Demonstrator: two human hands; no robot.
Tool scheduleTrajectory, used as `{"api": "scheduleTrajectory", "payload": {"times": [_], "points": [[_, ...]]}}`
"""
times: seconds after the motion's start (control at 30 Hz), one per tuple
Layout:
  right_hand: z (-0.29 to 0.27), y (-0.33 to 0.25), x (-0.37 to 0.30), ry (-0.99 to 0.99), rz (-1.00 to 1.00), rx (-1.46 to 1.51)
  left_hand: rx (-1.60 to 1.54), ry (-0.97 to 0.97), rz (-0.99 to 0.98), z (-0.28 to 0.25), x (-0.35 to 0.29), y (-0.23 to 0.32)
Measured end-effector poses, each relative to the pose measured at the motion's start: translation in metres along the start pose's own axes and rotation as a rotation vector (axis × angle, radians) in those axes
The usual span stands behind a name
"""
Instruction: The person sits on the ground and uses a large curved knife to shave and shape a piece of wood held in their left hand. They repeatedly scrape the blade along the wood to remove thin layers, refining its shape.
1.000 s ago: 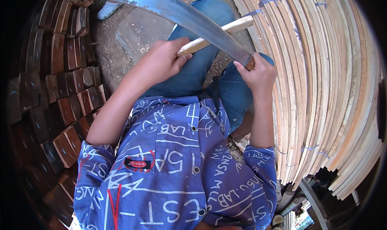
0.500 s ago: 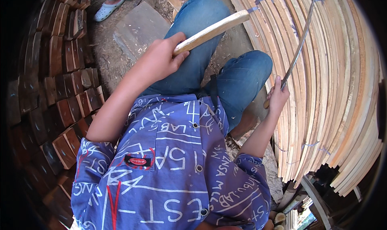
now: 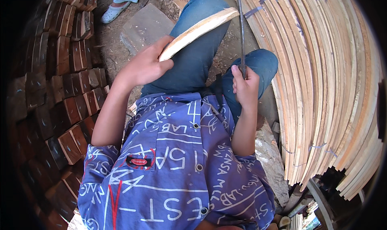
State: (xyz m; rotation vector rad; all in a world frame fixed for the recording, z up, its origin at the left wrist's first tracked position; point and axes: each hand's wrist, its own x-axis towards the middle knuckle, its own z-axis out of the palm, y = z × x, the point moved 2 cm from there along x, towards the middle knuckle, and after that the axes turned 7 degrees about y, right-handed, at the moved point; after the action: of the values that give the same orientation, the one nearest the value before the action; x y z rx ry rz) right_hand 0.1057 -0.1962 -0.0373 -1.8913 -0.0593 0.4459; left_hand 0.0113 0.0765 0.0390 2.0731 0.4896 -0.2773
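My left hand (image 3: 148, 64) is closed round the near end of a pale, slightly curved wooden slat (image 3: 197, 30). The slat slants up to the right over my left thigh, and its side face is turned toward me. In my right hand (image 3: 246, 85) is the handle of a long, thin machete (image 3: 242, 32), mostly hidden by the fingers. Its dark blade stands nearly edge-on, pointing away and running out of the top of the picture. In the picture the blade passes just right of the slat's far end; whether they touch I cannot tell.
Long bundles of pale wooden strips (image 3: 310, 81), tied with bluish bands, curve along the right. Brown wood blocks (image 3: 70, 105) are stacked at the left. A flat grey slab (image 3: 147, 26) lies on the shaving-strewn ground, and another person's clog (image 3: 115, 13) is beyond it.
My right hand has swung the machete leftward from over the strip bundles to the slat's far end. My left hand has drawn the slat slightly left and rolled it.
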Motion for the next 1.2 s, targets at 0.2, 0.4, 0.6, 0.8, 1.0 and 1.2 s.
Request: {"api": "scheduleTrajectory", "payload": {"times": [0.2,0.4,0.6,0.8,1.0,1.2], "points": [[0.011,-0.024,-0.009,0.048,-0.114,0.123,-0.039,-0.048,-0.017,0.013,0.009,0.002],[0.020,-0.078,0.006,0.051,-0.488,-0.428,-0.023,-0.139,-0.012,0.018,0.030,0.013],[0.014,-0.079,0.027,0.085,-0.739,-0.815,-0.140,-0.096,0.044,0.023,0.030,-0.001],[-0.026,-0.073,0.040,0.213,-0.940,-0.981,-0.142,-0.138,-0.020,0.021,0.027,-0.002],[-0.121,-0.057,0.066,0.522,-0.262,-0.688,-0.160,-0.169,-0.054,0.014,0.030,0.000],[-0.077,-0.040,0.039,0.337,-0.278,-0.478,-0.179,-0.186,-0.073,0.024,0.039,0.007]]}}
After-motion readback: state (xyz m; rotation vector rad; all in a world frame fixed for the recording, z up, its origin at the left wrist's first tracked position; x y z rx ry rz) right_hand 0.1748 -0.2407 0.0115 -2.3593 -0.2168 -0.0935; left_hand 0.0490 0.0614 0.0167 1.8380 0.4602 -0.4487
